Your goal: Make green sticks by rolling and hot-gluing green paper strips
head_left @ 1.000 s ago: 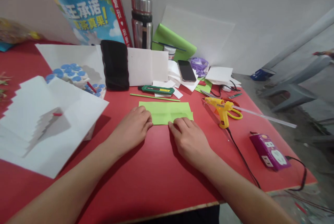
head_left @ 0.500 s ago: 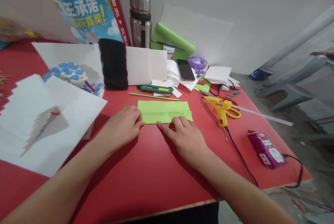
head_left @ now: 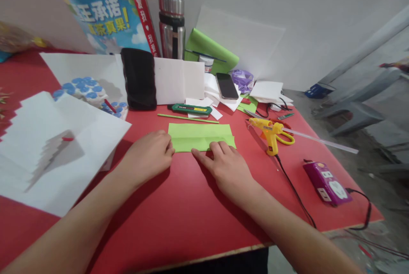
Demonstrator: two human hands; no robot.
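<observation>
Green paper (head_left: 198, 131) flat on the red bench (head_left: 191, 223), directly ahead of and between both hands, with a lengthwise crease and a near edge under the fingers. At its left end, the left hand (head_left: 151, 150), with curled fingers close together at the near corner, probably to steady that end; cannot tell whether in a true pinch or just resting there. Over the right part of the near edge, the right hand (head_left: 230, 169), with thumb spread leftward from the bent fingers, pressing from above rather than gripping, likely to hold the fold flat and stop any sliding. Just beyond the paper, a thin green strip (head_left: 188, 118), roughly parallel to its far edge, and past that a green cutter (head_left: 191, 109) beside white scraps (head_left: 217, 113), seemingly set aside within easy reach. To the right of the right hand, a yellow glue gun (head_left: 271, 135) on its side, with nozzle away from both hands, perhaps for safety, and yellow-handled scissors (head_left: 289, 141) close by. Farther right, a purple power box (head_left: 329, 184), near the bench edge, perhaps for cord reach. Left of the left hand, large white sheets (head_left: 99, 129), apparently out of the folding space.
</observation>
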